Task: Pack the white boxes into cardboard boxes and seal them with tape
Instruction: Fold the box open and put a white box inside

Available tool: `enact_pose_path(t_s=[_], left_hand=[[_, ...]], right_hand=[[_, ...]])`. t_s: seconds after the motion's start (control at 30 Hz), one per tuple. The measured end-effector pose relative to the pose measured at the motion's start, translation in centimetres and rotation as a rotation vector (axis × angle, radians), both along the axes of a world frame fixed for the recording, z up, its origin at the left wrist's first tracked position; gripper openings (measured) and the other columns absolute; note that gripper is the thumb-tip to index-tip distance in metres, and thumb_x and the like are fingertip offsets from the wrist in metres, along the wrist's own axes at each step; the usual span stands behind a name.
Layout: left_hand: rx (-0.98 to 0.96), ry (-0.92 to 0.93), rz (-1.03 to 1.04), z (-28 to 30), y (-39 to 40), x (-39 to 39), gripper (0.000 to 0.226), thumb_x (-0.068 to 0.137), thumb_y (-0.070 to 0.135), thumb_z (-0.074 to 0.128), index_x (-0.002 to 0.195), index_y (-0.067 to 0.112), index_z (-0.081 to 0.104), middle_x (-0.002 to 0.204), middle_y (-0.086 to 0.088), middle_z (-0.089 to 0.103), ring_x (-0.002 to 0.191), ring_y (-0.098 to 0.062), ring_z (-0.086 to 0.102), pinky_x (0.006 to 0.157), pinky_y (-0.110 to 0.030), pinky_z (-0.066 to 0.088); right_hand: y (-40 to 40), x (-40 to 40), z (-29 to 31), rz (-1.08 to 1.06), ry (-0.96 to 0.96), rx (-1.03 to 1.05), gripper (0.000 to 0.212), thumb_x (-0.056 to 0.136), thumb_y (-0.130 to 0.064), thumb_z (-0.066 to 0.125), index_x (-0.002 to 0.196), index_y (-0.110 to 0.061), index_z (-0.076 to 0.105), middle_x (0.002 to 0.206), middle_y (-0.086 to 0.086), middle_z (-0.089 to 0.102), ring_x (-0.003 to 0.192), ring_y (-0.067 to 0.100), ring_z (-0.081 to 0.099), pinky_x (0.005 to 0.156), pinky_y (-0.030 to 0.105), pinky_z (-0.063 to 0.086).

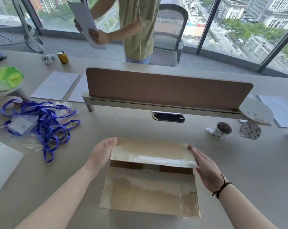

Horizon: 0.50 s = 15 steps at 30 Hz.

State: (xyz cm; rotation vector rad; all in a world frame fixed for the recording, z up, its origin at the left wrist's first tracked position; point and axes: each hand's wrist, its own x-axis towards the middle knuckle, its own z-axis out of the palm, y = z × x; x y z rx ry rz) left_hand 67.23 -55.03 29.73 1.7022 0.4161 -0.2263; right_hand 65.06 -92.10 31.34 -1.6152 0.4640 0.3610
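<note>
Cardboard box [150, 192], flat tan carton with glossy tape strips, lies on pale bench [239, 171] before me. My left hand [103, 151] and right hand [204, 164], fingers straight, press far flap [153, 154] at its ends. Looks light, stiff, tape slick; hold by edges. Inside: dark gap, contents hidden. Printed tape rolls [222, 130] well apart, right.

Two bare arms come up from the bottom of the picture. There are no sleeves on them. The left hand [102, 152] has nothing on it, and no ring shows. The right hand [206, 167] has a thin dark string band [221, 187] tied round its wrist. The band has small knots, and loose ends hang from it.
</note>
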Motion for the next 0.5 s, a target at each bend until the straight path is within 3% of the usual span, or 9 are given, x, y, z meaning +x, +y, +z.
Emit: enact_pose_path(t_s=[0.07,0.13,0.23,0.37,0.5], left_hand=[[0.085,-0.035,-0.094,-1.0,0.1,-1.2,0.014,0.099,0.031,0.062,0.110,0.035,0.069,0.133,0.017,0.062,0.129,-0.006,0.055,0.111,-0.027,0.037],[0.254,-0.074,-0.247,-1.9,0.3,-2.3,0.023,0.098,0.026,0.064,0.117,0.039,0.062,0.150,0.023,0.041,0.137,0.002,0.041,0.108,-0.021,0.033],[0.435,-0.095,-0.357,-2.3,0.3,-3.8,0.043,0.098,0.034,0.062,0.135,0.050,0.046,0.156,0.031,0.019,0.141,0.004,0.030,0.111,-0.024,0.031],[0.425,-0.133,-0.342,-2.7,-0.1,-4.8,0.050,0.101,0.044,0.053,0.147,0.049,0.037,0.154,0.030,0.016,0.146,-0.002,0.029,0.111,-0.025,0.030],[0.516,-0.141,-0.364,-3.0,-0.1,-4.7,0.050,0.102,0.044,0.049,0.150,0.046,0.035,0.160,0.025,0.008,0.154,-0.006,0.011,0.118,-0.038,0.028]], right_hand=[[0.0,-1.1,-0.9,0.092,-0.004,-0.056,0.048,0.101,-0.027,0.061,0.147,-0.032,0.050,0.152,-0.019,0.045,0.135,0.001,0.043,0.111,0.025,0.031],[0.2,-2.1,-1.8,0.146,0.002,-0.133,0.059,0.099,-0.019,0.064,0.150,-0.041,0.043,0.151,-0.017,0.047,0.133,0.006,0.050,0.112,0.029,0.040],[1.1,-3.4,-2.1,0.130,-0.005,-0.210,0.063,0.100,-0.019,0.063,0.150,-0.046,0.038,0.145,-0.013,0.052,0.128,0.010,0.055,0.112,0.033,0.044],[1.9,-4.1,-2.1,0.085,-0.015,-0.313,0.058,0.096,-0.032,0.068,0.134,-0.066,0.041,0.144,-0.014,0.055,0.137,0.013,0.050,0.115,0.037,0.041],[2.2,-4.0,-1.4,0.107,-0.025,-0.517,0.060,0.094,-0.042,0.066,0.147,-0.052,0.041,0.154,-0.007,0.048,0.142,0.016,0.044,0.116,0.038,0.037]])
